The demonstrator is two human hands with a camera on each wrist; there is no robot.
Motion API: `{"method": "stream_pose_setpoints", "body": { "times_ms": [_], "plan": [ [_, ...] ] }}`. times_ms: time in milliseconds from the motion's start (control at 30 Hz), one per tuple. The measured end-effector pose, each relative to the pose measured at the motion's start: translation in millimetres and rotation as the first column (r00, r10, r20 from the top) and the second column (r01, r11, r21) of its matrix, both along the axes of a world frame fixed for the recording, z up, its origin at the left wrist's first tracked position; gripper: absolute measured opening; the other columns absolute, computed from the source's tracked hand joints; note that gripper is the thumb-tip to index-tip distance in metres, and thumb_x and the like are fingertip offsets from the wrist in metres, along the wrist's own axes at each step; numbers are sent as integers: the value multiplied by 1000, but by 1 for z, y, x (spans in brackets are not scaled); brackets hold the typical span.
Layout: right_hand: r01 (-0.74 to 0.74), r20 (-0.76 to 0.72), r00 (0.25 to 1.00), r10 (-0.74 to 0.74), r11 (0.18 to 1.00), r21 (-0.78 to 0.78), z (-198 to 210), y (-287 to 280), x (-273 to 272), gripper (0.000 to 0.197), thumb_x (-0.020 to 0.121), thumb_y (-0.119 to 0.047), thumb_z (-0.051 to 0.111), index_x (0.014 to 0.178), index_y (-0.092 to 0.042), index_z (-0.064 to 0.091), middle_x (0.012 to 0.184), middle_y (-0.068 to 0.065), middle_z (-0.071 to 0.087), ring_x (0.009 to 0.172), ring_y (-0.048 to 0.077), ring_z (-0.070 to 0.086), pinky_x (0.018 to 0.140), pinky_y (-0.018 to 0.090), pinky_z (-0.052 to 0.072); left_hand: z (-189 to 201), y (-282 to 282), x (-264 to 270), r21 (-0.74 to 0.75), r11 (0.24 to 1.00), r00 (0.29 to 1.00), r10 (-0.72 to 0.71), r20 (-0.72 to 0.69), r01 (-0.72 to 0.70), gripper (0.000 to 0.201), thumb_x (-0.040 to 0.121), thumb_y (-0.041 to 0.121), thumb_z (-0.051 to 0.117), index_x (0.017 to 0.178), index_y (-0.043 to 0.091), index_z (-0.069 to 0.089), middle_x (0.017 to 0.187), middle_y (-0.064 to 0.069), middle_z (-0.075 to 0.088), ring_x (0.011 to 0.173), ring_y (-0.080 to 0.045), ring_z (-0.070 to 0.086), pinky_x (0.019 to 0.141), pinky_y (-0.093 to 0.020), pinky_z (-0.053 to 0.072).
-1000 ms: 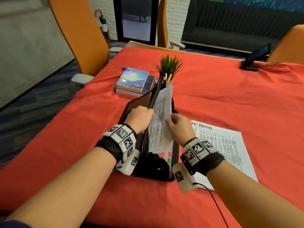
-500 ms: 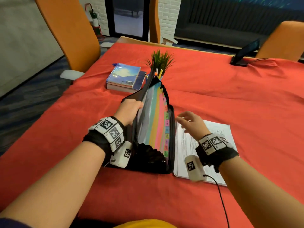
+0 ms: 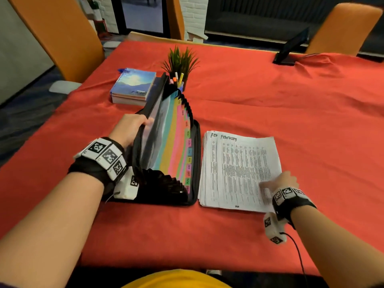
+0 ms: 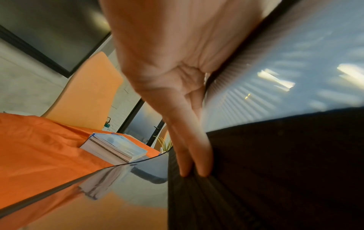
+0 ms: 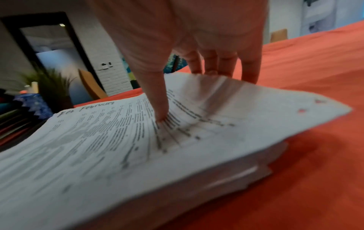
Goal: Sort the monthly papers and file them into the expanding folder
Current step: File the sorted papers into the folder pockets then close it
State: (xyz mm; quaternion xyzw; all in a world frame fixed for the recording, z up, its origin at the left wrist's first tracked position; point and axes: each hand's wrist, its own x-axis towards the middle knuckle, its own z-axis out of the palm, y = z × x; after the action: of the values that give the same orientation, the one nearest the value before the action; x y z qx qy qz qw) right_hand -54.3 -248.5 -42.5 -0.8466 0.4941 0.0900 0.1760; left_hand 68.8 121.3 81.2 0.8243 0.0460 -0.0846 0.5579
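While fanned open, expanding folder [image 3: 170, 146], coloured month-tabbed dividers, black shell

Looked like office or meeting room. Large table [image 3: 270, 104] under red cloth, orange chairs [image 3: 62, 38] set around it. Dark sofa [image 3: 259, 15] stood along far wall, white brick wall [image 3: 193, 13] beside glass door [image 3: 143, 13]. Books [image 3: 133, 86], potted plant [image 3: 180, 61], pen holder [image 3: 179, 82], tablet on stand [image 3: 291, 50] sat on table.
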Motion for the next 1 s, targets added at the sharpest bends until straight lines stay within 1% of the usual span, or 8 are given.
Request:
{"method": "stream_pose_setpoints", "body": {
  "times_ms": [67, 200, 333, 467, 633, 733, 833, 1000],
  "plan": [
    [-48, 113, 992, 56, 997, -67, 0, 2, -2, 57, 72, -21, 74, 114, 1, 44, 117, 21, 49, 105, 39, 51, 85, 44, 47, 1, 0, -1, -7, 1000, 1000, 19, -2, -19, 15, 89, 12, 49, 92, 10, 64, 30, 11, 42, 44, -20, 41, 47, -29, 28],
    [-236, 174, 955, 240, 971, -45, 0, 7, -6, 17, 84, -7, 50, 98, -2, 57, 98, 19, 63, 83, 32, 58, 68, 32, 43, 4, -6, -7, 34, 998, 998, 41, 48, -43, 27, 89, 4, 47, 100, -18, 58, 29, 14, 42, 31, -1, 42, 36, -12, 28],
    [-348, 40, 936, 350, 936, -51, -4, 21, -4, 26, 80, -15, 55, 100, -1, 62, 104, 19, 58, 95, 35, 56, 79, 34, 47, 5, -10, -10, 33, 998, 997, 53, 64, -55, 29, 89, 3, 46, 102, -20, 57, 35, 12, 45, 41, -5, 47, 38, -11, 30],
    [-323, -37, 946, 322, 946, -22, -11, 28, -3, 46, 80, -39, 61, 107, -1, 60, 109, 17, 54, 100, 34, 53, 85, 36, 46, 3, -11, -11, 7, 999, 999, 34, 6, -34, 19, 88, 7, 48, 86, 1, 66, 61, 0, 58, 57, -13, 47, 55, -26, 37],
    [-378, -123, 922, 367, 923, -77, -12, 34, -1, 30, 85, -19, 51, 110, -4, 59, 115, 17, 54, 107, 34, 52, 92, 39, 46, 5, -17, -15, 36, 999, 999, 34, 41, -36, 32, 90, 5, 46, 110, -19, 55, 77, -8, 46, 53, -12, 39, 49, -25, 31],
    [-406, -140, 912, 386, 899, -166, -14, 42, -2, 27, 88, -11, 45, 110, -4, 59, 118, 16, 48, 111, 33, 46, 97, 41, 40, 4, -15, -15, 20, 999, 998, 44, 34, -44, 33, 90, 5, 47, 110, -19, 54, 63, -11, 52, 52, -15, 41, 47, -26, 32],
    [-394, -91, 919, 385, 876, -278, -18, 46, -4, 26, 86, -6, 44, 106, -5, 59, 117, 14, 43, 108, 33, 42, 95, 41, 37, 3, -13, -13, -4, 999, 998, 45, 53, -45, 31, 89, 5, 47, 109, -17, 57, 107, -36, 60, 56, -13, 45, 52, -28, 35],
    [-469, -89, 881, 465, 832, -297, -22, 42, -7, 31, 84, -8, 45, 114, -5, 53, 135, 17, 34, 116, 35, 37, 98, 42, 34, 1, -7, -10, -9, 1000, 1000, 6, 29, -6, 20, 88, 6, 47, 90, 5, 67, 89, -14, 61, 64, -21, 52, 64, -37, 42]
  ]
}}
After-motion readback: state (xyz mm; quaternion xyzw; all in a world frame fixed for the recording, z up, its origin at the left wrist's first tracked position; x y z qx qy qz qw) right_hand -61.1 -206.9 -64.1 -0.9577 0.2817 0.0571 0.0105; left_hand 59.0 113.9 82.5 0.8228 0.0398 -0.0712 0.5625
